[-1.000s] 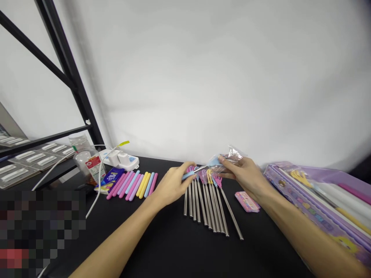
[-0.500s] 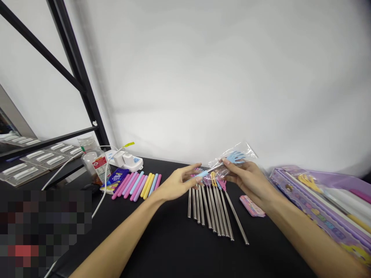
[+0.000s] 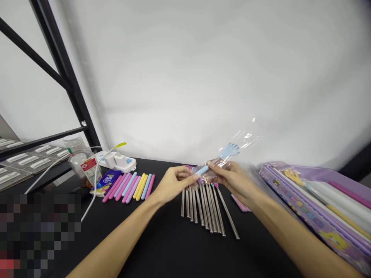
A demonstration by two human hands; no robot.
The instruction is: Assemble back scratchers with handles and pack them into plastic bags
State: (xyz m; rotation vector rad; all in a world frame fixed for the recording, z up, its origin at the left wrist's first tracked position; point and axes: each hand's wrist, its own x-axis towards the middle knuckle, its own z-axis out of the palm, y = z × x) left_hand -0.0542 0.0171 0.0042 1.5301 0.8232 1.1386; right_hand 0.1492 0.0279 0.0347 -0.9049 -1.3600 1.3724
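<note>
Black table [image 3: 162,247] with metal rods [image 3: 203,208] and pastel sticks [image 3: 129,187] (neatly side by side).

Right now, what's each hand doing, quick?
Left hand: closed on the near end of the blue handle.
Right hand: closed on the clear bag around the blue hand-shaped head.

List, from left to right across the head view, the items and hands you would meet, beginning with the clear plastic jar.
Clear plastic jar, row of coloured handles, left hand, right hand, purple box
</note>
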